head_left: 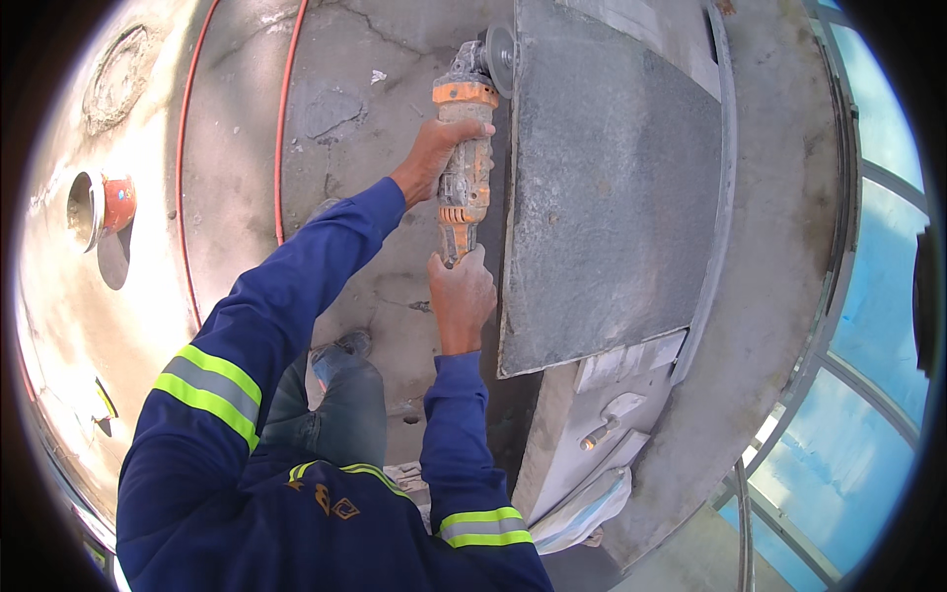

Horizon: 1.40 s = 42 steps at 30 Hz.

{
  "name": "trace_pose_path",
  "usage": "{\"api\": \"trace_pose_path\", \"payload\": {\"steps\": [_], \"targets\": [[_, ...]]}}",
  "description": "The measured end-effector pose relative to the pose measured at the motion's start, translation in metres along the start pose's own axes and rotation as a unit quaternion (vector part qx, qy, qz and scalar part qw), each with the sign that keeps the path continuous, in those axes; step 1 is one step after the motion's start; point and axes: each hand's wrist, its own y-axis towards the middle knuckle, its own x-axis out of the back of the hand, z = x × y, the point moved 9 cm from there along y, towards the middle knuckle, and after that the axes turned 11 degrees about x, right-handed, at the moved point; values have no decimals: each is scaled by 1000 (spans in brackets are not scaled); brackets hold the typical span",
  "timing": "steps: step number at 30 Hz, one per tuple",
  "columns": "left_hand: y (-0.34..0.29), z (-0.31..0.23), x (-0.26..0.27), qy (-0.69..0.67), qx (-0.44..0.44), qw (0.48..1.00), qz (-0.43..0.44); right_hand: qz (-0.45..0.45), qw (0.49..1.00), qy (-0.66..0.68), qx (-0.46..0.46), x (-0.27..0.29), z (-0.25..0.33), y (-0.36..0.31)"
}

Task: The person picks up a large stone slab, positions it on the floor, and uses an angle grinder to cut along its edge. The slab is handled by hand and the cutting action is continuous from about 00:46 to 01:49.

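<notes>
A dusty orange and grey angle grinder is held lengthwise in front of me. Its round disc stands on edge by the left side of a large grey stone slab; whether it touches the slab I cannot tell. My left hand wraps round the grinder's body below its head, thumb across the top. Closer to me, my right hand grips the rear handle end. The slab lies on a raised support, its near edge overhanging slightly.
Two red hoses run along the concrete floor at left. A red-orange bucket lies tipped beyond them. A white sack and a pipe fitting are near the slab's near end. Blue-tinted window panes line the right.
</notes>
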Motion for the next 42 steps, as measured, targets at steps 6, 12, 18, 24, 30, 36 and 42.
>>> {"api": "trace_pose_path", "payload": {"steps": [6,12,18,24,30,36,42], "targets": [[-5,3,1,24,-4,1000,7,5,1000,4,6,-1,0,-7],[-9,4,3,17,6,1000,0,17,1000,1,-5,-2,2,-11],[-17,9,4,23,6,1000,-7,19,1000,-3,-2,-1,1,-17],[-14,8,3,20,5,1000,-3,19,1000,5,0,-2,-1,-16],[-13,5,1,6,11,1000,-10,21,1000,14,-4,-1,0,-12],[-3,6,4,22,6,1000,-1,18,1000,17,-4,0,2,-6],[3,4,1,36,3,999,7,13,1000,4,-3,-1,0,-1]]}}
